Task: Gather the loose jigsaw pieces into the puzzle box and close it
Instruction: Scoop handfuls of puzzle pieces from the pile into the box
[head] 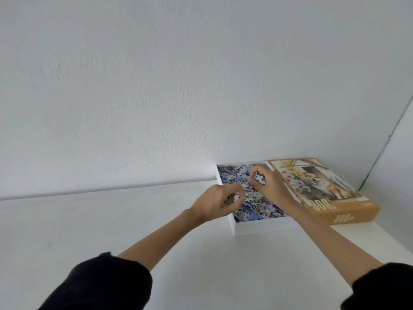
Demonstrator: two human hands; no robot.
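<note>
Head view shows the puzzle box [261,225], a white open tray, at the far right of the table [134,220] against the wall [156,86]. Its bed is covered with jigsaw pieces [252,206]. My left hand [218,201] hangs over the tray's left wall, fingers curled round some pale pieces [234,196]. My right hand [269,185] is over the far half of the tray, pinching a clump of blue-and-white pieces [260,179]. The lid [324,191], printed with a dog and flowers, lies flat just right of the tray, touching or nearly touching it.

I judge the left hand to be the risk. It sits right on the wall line, so letting go here could drop pieces outside onto the table. A clumsy release could also scatter the heap. Later, pieces piled above the rim, or one caught on a wall, would keep the lid from seating.
</note>
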